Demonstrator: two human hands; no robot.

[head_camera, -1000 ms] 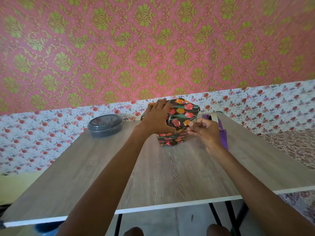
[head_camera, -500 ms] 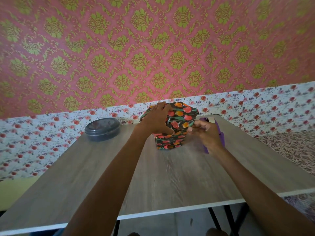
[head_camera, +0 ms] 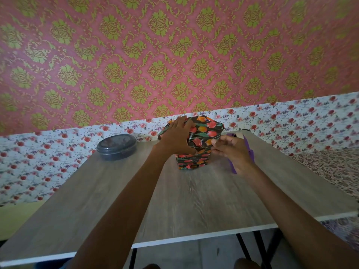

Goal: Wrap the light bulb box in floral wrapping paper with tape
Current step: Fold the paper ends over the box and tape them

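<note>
The light bulb box (head_camera: 196, 150) stands upright near the far edge of the wooden table (head_camera: 174, 200), covered in dark wrapping paper with orange and red tulips. My left hand (head_camera: 177, 137) lies flat over its top left side, pressing the paper down. My right hand (head_camera: 232, 152) is at the box's right side, its fingertips pinched at the paper's edge; whether a piece of tape is between them I cannot tell. A purple tape dispenser (head_camera: 240, 150) lies behind my right hand, mostly hidden.
A dark round lidded container (head_camera: 116, 146) sits at the table's far left. The patterned wall rises right behind the table. The white front edge of the table runs close to my body, with black legs below.
The view has tilted slightly. My right hand has shifted a little along the box's right side; my left hand stays pressed on the top.
</note>
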